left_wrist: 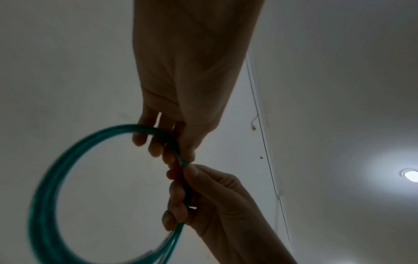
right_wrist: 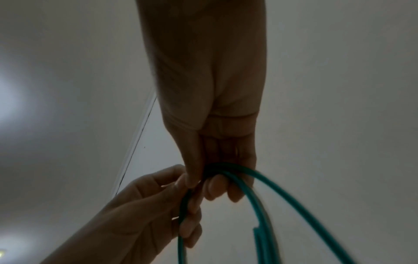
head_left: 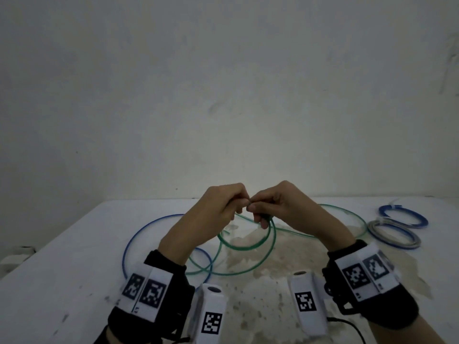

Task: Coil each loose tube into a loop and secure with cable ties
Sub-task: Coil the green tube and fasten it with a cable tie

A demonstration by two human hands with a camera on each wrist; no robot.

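A green tube point(head_left: 248, 247) is partly coiled; its loops hang from my two hands, raised together above the white table point(head_left: 74, 281), and the rest trails on the table behind my right arm. My left hand point(head_left: 238, 204) pinches the tube where the loops meet. My right hand point(head_left: 255, 209) has its fingers curled round the bundled loops. In the left wrist view the green loop point(left_wrist: 52, 178) curves left of my left hand point(left_wrist: 158, 142), with my right hand point(left_wrist: 181, 196) below it. In the right wrist view my right hand point(right_wrist: 221, 178) grips the green tube point(right_wrist: 294, 192); my left hand point(right_wrist: 181, 205) pinches one strand.
A loose blue tube point(head_left: 139, 234) lies in a wide curve on the left of the table. At the far right lie a coiled blue tube point(head_left: 409, 212) and a coiled grey tube point(head_left: 395, 244). A bare wall stands behind the table.
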